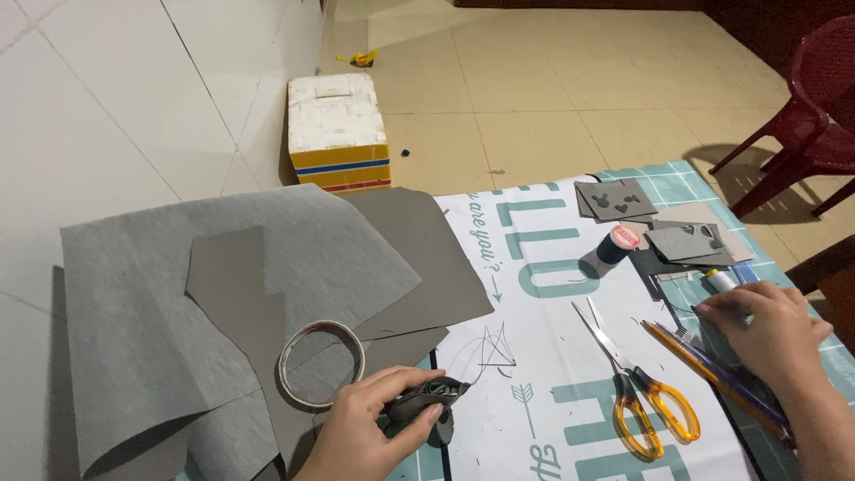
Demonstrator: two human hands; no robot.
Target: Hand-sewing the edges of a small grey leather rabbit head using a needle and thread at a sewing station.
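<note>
Tabletop: felt bundle [427, 398] between left fingers [411, 381]

The bench [27, 178] is white. On it lie a large grey felt sheet [134, 294], darker grey card pieces [427, 258], a tape ring [321, 363] and a printed teal-and-white mat [543, 356]. On the mat rest orange-handled scissors [637, 383], a black thread spool [614, 245], pencils [712, 374] and small grey cutouts [614, 200].
</note>
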